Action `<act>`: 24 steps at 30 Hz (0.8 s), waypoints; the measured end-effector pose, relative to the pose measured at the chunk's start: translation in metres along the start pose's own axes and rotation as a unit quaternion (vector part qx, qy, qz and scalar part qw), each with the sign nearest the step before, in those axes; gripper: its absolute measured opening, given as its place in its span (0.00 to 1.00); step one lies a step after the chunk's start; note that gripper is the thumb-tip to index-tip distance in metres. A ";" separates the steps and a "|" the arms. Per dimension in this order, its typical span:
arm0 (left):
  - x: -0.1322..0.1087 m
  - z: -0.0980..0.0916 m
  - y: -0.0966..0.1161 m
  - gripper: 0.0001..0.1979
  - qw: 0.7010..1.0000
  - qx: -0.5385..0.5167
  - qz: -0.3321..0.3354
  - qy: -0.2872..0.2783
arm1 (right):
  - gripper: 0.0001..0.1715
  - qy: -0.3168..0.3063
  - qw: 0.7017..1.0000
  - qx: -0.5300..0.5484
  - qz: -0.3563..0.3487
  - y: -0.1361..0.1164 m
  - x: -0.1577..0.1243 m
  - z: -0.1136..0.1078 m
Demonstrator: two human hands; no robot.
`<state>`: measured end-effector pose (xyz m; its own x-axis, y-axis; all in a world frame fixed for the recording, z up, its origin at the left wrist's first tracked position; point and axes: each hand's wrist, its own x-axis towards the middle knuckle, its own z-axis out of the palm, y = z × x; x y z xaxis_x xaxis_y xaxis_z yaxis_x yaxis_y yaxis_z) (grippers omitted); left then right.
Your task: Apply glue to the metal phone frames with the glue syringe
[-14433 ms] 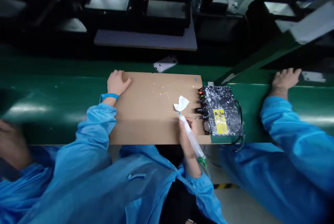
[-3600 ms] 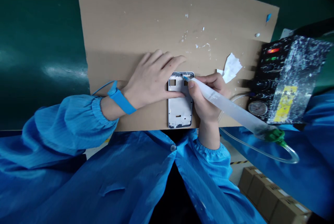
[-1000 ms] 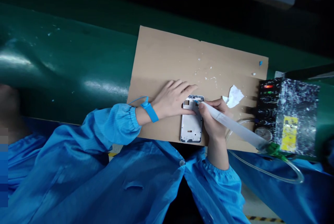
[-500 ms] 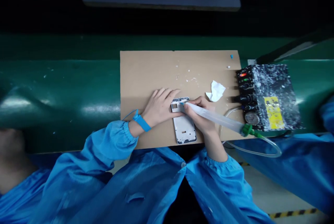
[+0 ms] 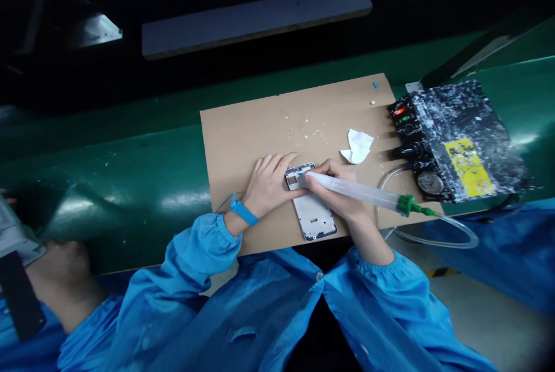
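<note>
A silver-and-black phone frame (image 5: 316,218) lies on a brown cardboard sheet (image 5: 243,135). My left hand (image 5: 269,187) grips its upper part, with the thumb across the face and the fingers by the far left edge; a blue strap circles that wrist. In my right hand (image 5: 340,195) is a translucent dispensing syringe (image 5: 364,190), held like a pen near its tip. The blue needle tip points at the frame's upper section, close to the cutout; whether it touches is too small to tell. A green cap (image 5: 406,205) joins the syringe to a clear hose (image 5: 455,240).
To the right stands a black, white-smeared dispenser box (image 5: 459,135) with a gauge and yellow label. Crumpled white paper (image 5: 359,146), a blue needle tip (image 5: 375,85) and white specks lie on the cardboard. At far left, another person's hand (image 5: 65,268) is near a grey-and-black object.
The whole view has tilted. Both hands, the syringe and the phone frame keep nearly the same arrangement. At left, the other person's hand has come further into view beside a grey-and-black object.
</note>
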<state>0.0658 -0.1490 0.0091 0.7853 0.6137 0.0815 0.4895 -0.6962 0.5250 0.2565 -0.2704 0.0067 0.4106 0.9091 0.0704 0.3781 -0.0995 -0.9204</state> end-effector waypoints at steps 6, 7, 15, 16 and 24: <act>0.000 -0.001 0.002 0.42 1.000 0.001 -0.001 -0.002 | 0.17 0.003 1.000 0.009 -0.018 -0.001 0.001 0.000; 0.000 -0.001 0.002 0.42 1.000 0.001 -0.004 -0.004 | 0.17 0.004 1.000 0.013 -0.017 -0.001 0.001 0.000; 0.000 -0.001 0.001 0.42 1.000 -0.003 0.000 0.003 | 0.15 0.001 1.000 0.009 -0.008 -0.002 0.001 0.001; 0.000 -0.001 0.001 0.42 1.000 -0.003 -0.001 0.001 | 0.15 0.001 1.000 0.007 -0.007 -0.002 0.002 0.001; 0.001 -0.001 0.002 0.42 1.000 0.002 -0.004 -0.005 | 0.17 -0.003 1.000 0.011 -0.008 0.002 0.001 0.001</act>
<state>0.0667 -0.1494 0.0109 0.7848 0.6159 0.0690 0.4973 -0.6924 0.5228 0.2570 -0.2697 0.0048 0.4003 0.9126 0.0828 0.3662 -0.0765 -0.9274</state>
